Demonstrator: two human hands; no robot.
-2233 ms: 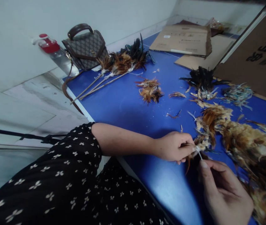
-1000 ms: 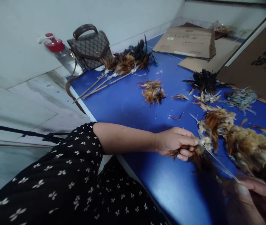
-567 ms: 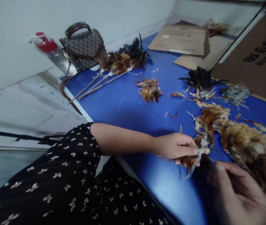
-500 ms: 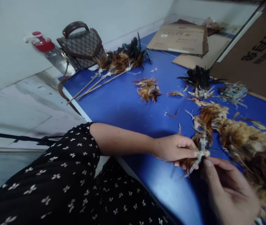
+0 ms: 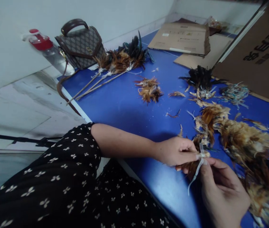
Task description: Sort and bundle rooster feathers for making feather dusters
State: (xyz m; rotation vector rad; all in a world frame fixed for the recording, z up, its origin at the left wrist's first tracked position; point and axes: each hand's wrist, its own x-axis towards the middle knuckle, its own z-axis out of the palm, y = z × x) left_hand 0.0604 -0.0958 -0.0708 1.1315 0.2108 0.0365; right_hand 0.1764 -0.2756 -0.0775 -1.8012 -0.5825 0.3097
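Right hand [image 5: 225, 186] is pinching the bound end of a feather bundle [image 5: 192, 168], white strip [image 5: 195, 176] dangling; left hand [image 5: 175, 151] is clasping the bundle over the blue table [image 5: 110, 106]. Tan feathers [image 5: 249, 136] are lying beyond, feather-topped sticks [image 5: 120, 60] resting farther back.

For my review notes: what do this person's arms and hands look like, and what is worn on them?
A black fabric sleeve with small white flower-like motifs stops short of the bare left forearm. The left hand and right hand wear no visible gloves, rings or bracelets. No right sleeve shows.
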